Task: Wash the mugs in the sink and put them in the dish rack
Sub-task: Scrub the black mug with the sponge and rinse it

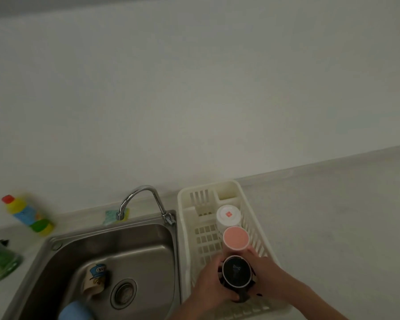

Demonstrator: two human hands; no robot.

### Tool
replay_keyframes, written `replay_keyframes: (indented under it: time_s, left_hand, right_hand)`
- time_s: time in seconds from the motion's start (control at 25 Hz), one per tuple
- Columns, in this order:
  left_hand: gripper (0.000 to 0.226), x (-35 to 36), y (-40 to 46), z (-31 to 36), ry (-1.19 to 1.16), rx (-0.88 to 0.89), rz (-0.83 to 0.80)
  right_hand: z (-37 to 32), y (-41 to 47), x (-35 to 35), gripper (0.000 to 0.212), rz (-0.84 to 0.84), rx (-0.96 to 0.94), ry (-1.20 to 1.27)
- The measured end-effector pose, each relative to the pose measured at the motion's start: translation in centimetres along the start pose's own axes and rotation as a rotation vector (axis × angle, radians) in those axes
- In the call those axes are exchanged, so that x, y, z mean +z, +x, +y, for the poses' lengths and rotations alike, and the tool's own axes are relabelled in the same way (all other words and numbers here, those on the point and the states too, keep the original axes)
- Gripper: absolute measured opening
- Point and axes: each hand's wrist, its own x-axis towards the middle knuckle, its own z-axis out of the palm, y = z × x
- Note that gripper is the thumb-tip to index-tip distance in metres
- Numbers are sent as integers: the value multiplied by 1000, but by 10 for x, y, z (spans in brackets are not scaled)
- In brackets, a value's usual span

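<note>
Both hands, left hand [214, 286] and right hand [267, 277], grasp upturned black mug [236, 272] in dish rack [187, 227], beside pink mug [236, 239].

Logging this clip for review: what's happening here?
A person is setting a black mug upside down into the dish rack, with the left hand and the right hand both holding it. A white mug and a pink mug already stand inverted there. Two more mugs, a cartoon mug and a blue mug, remain in the sink.

left hand [214, 286] and right hand [267, 277] close together, fingers curled inward, forearms angling in from below
</note>
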Motion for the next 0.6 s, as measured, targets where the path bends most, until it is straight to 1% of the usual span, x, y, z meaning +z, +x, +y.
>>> replay_keyframes:
  time_s: [0.08,0.2,0.32,0.4,0.48,0.6]
  left_hand:
    - [80,4,6,-3,7,-6,8]
    - [85,10,10,-4,50,-11,14]
    - [88,13,14,0,51,-12,4]
    - [89,16,16,-1,40,-1,-7]
    - [89,18,18,-1,21,4,-22]
    - [91,21,22,-3,54,23,-22]
  right_hand:
    - [6,10,3,90,7,40,-8]
    - [14,25,12,91,-13,132,-89]
    - [20,31,19,87,7,196,-121]
    - [20,32,20,85,-9,227,-154]
    - [20,31,18,89,-28,250,-174]
    - [19,29,11,98,-55,251,-174]
